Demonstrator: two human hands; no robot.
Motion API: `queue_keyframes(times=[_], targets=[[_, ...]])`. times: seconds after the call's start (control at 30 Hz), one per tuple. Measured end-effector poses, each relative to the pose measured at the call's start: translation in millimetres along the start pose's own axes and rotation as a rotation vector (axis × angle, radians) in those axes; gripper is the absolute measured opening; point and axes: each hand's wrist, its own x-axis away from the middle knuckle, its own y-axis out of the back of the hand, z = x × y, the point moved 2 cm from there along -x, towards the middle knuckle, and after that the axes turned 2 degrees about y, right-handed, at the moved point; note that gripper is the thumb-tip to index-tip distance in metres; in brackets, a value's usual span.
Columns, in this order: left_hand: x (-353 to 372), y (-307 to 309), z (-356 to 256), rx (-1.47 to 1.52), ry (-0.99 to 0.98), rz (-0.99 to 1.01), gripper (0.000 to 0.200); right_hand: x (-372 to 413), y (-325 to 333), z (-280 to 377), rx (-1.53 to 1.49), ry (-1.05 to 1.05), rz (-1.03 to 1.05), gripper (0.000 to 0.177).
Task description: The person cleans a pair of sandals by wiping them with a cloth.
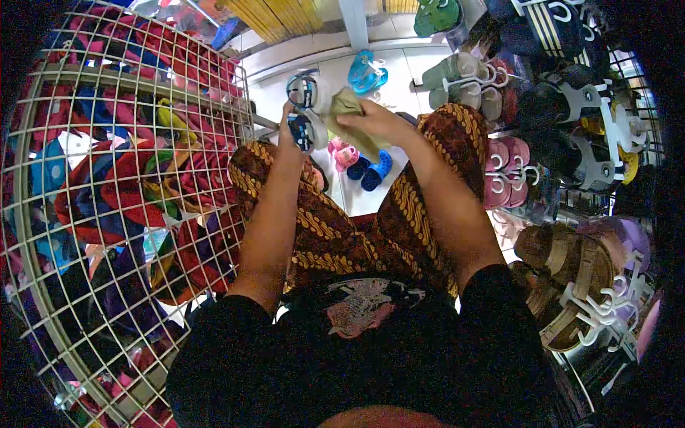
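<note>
Ahead of me, my left hand [286, 125] is closed on a pair of sandals [301, 133] with dark, white-marked straps, one above the other. My right hand [374, 123] grips a crumpled olive-beige cloth [348, 120] just to the right of them. Part of the cloth hangs down below the fingers. Beneath my hands, a pink pair of shoes [344, 153] and a blue pair of clogs [376, 171] rest on the white tiled floor. A light-blue pair of clogs [367, 72] lies farther off.
A white wire grid rack [93, 182] packed with colourful footwear stands at my left. On my right hang grey sandals [467, 82], pink sandals [508, 171] and brown sandals [571, 267] on white hangers. Green footwear [437, 16] is at the far right back.
</note>
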Motion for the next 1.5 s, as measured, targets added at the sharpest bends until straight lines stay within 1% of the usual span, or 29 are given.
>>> queue_keyframes(times=[0.07,0.1,0.2,0.23,0.33,0.37,0.43,0.47,0.5,0.6,0.63,0.73,0.77,0.8,0.87,0.9,1.0,1.03,1.1,1.13,1.17,1.27,1.3,1.4,1.43,1.5], targets=[[2.3,-5.7,9.1,-0.023,0.002,0.070,0.035,-1.1,-4.5,-1.8,-0.023,0.011,0.074,0.045],[2.9,-5.6,13.8,-0.032,0.005,0.105,0.035,-13.4,-4.4,-17.2,0.011,0.038,0.056,0.041],[-11.2,20.0,20.5,0.116,0.148,0.029,0.036,-20.8,-1.7,-20.4,0.049,0.146,-0.085,0.038],[4.4,-12.5,21.7,0.089,0.127,-0.064,0.039,-20.9,-2.4,-24.9,-0.025,0.154,-0.114,0.039],[6.1,-25.3,21.0,0.018,0.177,-0.031,0.035,-11.7,1.5,-24.4,-0.137,-0.211,0.006,0.043],[3.3,-27.5,26.3,0.003,0.074,-0.104,0.033,-5.8,1.4,-19.0,-0.132,-0.206,-0.009,0.046],[16.4,-46.7,14.0,-0.287,0.170,-0.409,0.033,-4.5,6.1,-7.8,0.004,-0.138,-0.066,0.045],[17.4,-43.4,10.7,-0.354,0.175,-0.445,0.034,-4.0,7.3,-5.8,0.072,-0.106,-0.092,0.044],[18.5,-40.2,7.3,-0.419,0.182,-0.482,0.034,-10.4,9.5,-21.2,0.074,-0.112,-0.114,0.043],[23.3,-39.8,3.3,-0.497,0.156,-0.403,0.033,-18.4,16.4,-34.0,0.164,-0.164,0.058,0.043],[18.4,-35.9,5.3,-0.493,0.158,-0.408,0.033,-19.7,15.9,-34.8,0.120,-0.132,0.070,0.043],[16.8,-41.6,11.7,-0.468,0.083,-0.265,0.033,-21.1,17.5,-31.1,0.292,-0.028,-0.136,0.043],[19.1,-45.5,14.5,-0.469,0.022,-0.239,0.033,-24.7,17.5,-41.3,0.320,-0.017,-0.244,0.047],[22.6,-52.9,16.7,-0.469,-0.040,-0.212,0.033,-27.0,19.6,-42.0,0.350,-0.037,-0.232,0.050],[20.8,-53.8,19.2,-0.346,0.072,-0.339,0.034,-28.7,22.3,-45.2,0.416,-0.086,-0.195,0.054],[22.1,-54.4,17.4,-0.391,0.090,-0.378,0.032,-25.5,24.1,-42.0,0.380,-0.118,-0.106,0.061],[15.2,-43.3,14.6,-0.292,0.120,-0.283,0.031,-16.3,20.7,-31.4,0.243,-0.114,0.063,0.063],[13.4,-38.2,12.4,-0.358,0.117,-0.305,0.030,-14.3,20.9,-22.2,0.292,-0.147,0.065,0.061],[15.5,-39.5,13.0,-0.377,0.141,-0.319,0.030,-24.5,19.4,-36.2,0.286,-0.080,-0.085,0.059],[9.9,-32.9,14.1,-0.387,0.149,-0.356,0.030,-31.7,20.5,-48.1,0.288,-0.042,-0.159,0.058],[4.6,-27.0,15.1,-0.397,0.157,-0.394,0.030,-36.0,23.7,-58.9,0.330,0.002,-0.167,0.055],[2.6,-21.5,14.0,-0.359,0.106,-0.330,0.031,-8.5,15.9,-15.5,0.202,-0.143,0.004,0.056],[-13.1,11.4,12.9,-0.339,0.178,-0.249,0.031,-7.4,15.0,-16.5,0.129,-0.167,0.072,0.055],[-5.4,-9.8,15.2,-0.228,0.104,-0.226,0.031,-8.0,12.6,-18.3,0.097,-0.108,0.076,0.056],[8.3,-32.7,11.7,-0.310,0.120,-0.255,0.032,-6.2,12.7,-7.3,0.191,-0.109,0.067,0.055],[13.0,-39.8,10.4,-0.376,0.172,-0.309,0.032,-14.1,12.5,-15.1,0.280,-0.066,-0.078,0.055]])
